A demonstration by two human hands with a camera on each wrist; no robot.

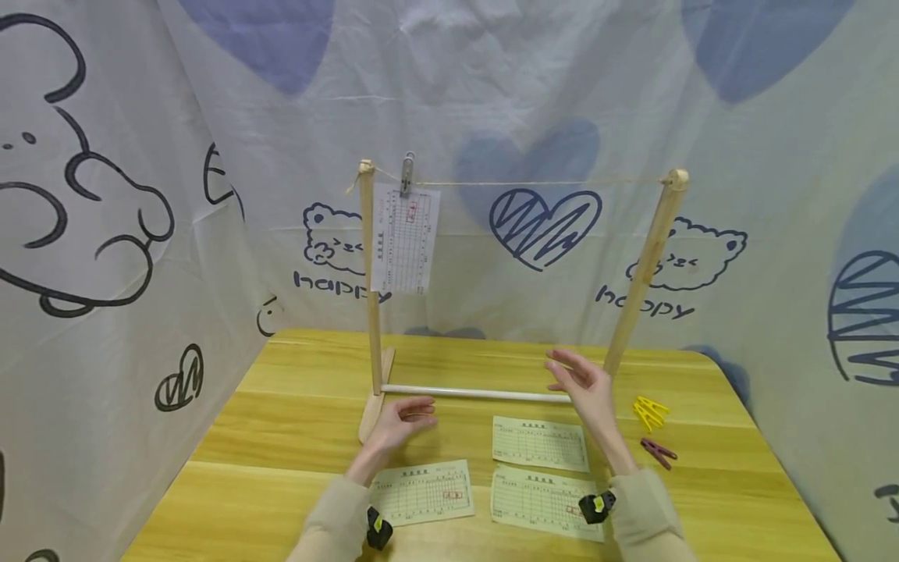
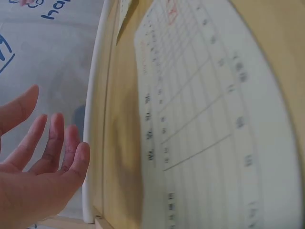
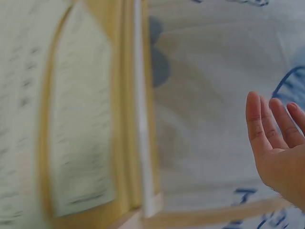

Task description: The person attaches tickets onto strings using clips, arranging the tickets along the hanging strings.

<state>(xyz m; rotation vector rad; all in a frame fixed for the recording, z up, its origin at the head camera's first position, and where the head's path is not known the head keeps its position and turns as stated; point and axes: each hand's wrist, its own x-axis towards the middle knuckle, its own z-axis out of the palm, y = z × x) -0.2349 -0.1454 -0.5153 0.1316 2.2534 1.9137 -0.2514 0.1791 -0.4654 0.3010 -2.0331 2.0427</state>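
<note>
My left hand (image 1: pixel 402 425) hovers above the table near the frame's left foot, fingers relaxed, holding nothing. Over the right end of the white crossbar (image 1: pixel 477 393) is my right hand (image 1: pixel 584 384), its fingers loosely bent around no object. A printed paper slip (image 1: pixel 404 242) hangs from the string (image 1: pixel 534 183), held by a metal clip (image 1: pixel 406 175) near the left post. Three pale green printed slips lie flat: one slip (image 1: pixel 421 493) by my left forearm, an upper right slip (image 1: pixel 539 443) and a lower right slip (image 1: pixel 537 499) beside my right forearm.
Two wooden posts, the left post (image 1: pixel 371 312) and the right post (image 1: pixel 642 273), carry the string. Yellow clothespins (image 1: pixel 649 412) and a dark purple clothespin (image 1: pixel 659 453) lie right of my right hand. A patterned cloth (image 1: pixel 449 94) hangs behind the wooden table (image 1: pixel 295 421).
</note>
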